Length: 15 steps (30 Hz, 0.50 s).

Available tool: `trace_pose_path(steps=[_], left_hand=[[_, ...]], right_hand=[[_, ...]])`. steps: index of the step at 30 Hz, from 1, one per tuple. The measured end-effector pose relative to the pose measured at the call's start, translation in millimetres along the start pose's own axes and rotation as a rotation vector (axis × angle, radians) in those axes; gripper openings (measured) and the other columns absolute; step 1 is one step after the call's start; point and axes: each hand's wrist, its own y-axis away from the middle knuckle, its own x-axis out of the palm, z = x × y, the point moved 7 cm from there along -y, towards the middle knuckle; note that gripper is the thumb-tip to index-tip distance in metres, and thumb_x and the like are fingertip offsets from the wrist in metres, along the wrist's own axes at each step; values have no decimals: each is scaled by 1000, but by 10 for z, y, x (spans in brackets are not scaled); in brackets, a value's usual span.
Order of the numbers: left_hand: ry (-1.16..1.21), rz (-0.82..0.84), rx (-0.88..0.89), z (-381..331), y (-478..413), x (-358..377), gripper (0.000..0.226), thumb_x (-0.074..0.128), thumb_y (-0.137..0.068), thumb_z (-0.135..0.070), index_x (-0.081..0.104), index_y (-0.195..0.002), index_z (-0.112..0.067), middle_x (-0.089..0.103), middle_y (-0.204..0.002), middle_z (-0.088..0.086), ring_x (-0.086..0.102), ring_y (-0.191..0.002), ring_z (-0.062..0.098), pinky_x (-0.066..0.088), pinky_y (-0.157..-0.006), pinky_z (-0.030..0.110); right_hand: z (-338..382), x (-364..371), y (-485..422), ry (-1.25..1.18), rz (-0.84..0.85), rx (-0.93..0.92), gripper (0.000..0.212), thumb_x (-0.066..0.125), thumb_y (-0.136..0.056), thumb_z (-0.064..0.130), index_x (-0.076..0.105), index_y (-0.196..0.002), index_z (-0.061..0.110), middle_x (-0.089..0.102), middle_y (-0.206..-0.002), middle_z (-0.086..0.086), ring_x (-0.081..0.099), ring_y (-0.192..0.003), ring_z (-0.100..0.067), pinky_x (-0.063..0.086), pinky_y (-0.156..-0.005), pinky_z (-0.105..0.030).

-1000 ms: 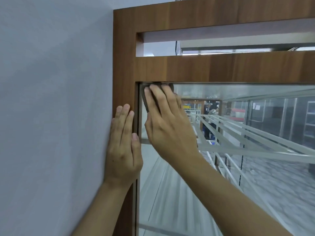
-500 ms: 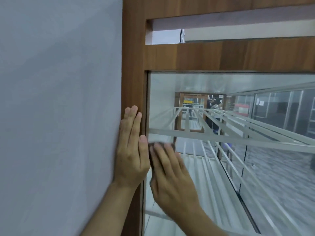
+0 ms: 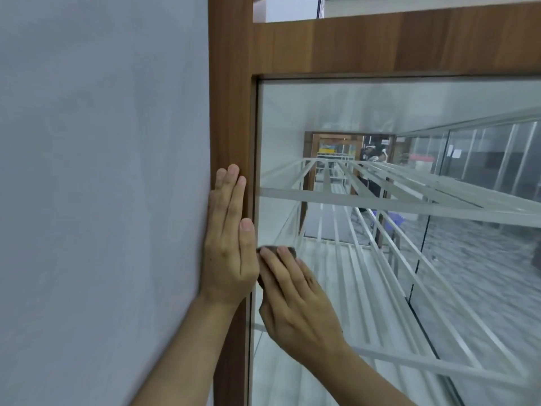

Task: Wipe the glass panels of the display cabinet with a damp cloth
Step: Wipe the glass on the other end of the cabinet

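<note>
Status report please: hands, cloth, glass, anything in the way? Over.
Left hand flat on brown wooden cabinet frame, open. Right hand pressing dark cloth against clear glass panel, near its left edge. Nothing seen blocking the pane.

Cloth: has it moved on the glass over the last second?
Yes, downward. The cloth was tucked in the top corner of the glass under the wooden rail; now it sits well below, beside the left hand.

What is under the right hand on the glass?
A dark cloth, pressed against the glass panel. Only its upper edge shows past the fingers; the right hand covers the rest.
</note>
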Motion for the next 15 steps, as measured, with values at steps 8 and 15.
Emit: trace_pose_path(steps=[8, 15], left_hand=[[-22, 39, 6, 33, 45, 25, 52, 30, -104, -7, 31, -153, 7, 27, -165, 21, 17, -157, 32, 22, -125, 59], [-87, 19, 1, 50, 29, 44, 58, 55, -102, -8, 33, -152, 9, 27, -164, 21, 18, -157, 33, 23, -125, 56]], right_hand=[[183, 167, 371, 22, 32, 8, 53, 30, -105, 22, 35, -156, 7, 28, -165, -8, 29, -152, -26, 18, -128, -39], [126, 114, 276, -1, -16, 44, 54, 35, -102, 21, 42, -153, 6, 34, -161, -8, 31, -151, -24, 19, -128, -39]])
